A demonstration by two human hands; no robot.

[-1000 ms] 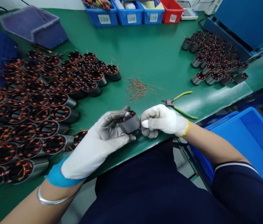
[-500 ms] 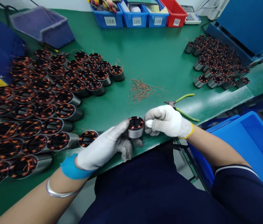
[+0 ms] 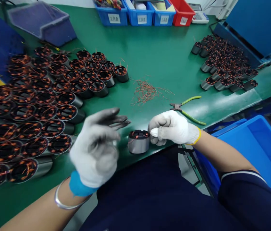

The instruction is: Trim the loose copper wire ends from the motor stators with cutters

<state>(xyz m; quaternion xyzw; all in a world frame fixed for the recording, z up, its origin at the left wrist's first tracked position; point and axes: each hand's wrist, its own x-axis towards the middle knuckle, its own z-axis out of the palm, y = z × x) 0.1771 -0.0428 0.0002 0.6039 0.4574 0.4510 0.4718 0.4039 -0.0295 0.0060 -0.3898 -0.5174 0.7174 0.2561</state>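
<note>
A wound motor stator (image 3: 139,142), a grey metal ring with copper windings in its black top, is upright at the bench's near edge. My left hand (image 3: 99,144), in a white glove with grey fingers, is off to its left, apart from it, fingers spread and somewhat blurred. Close against the stator's right side is my right hand (image 3: 166,128), also gloved, with its fingers curled shut and the thumb pressed on the forefinger. What they pinch, if anything, is hidden. Green-handled cutting pliers (image 3: 188,109) lie open just beyond my right hand.
Trimmed copper wire bits (image 3: 147,91) lie mid-bench. Many stators (image 3: 46,112) crowd the left; another group (image 3: 226,69) stands at the far right. Blue labelled bins (image 3: 141,17), a red bin (image 3: 183,14) and a purple bin (image 3: 58,29) line the back. A blue crate (image 3: 253,144) sits below right.
My left hand has turned the stator top-up, let go of it and drawn back left, opening. The right hand stays closed beside the stator, nearly still. A stator near the left wrist is now covered.
</note>
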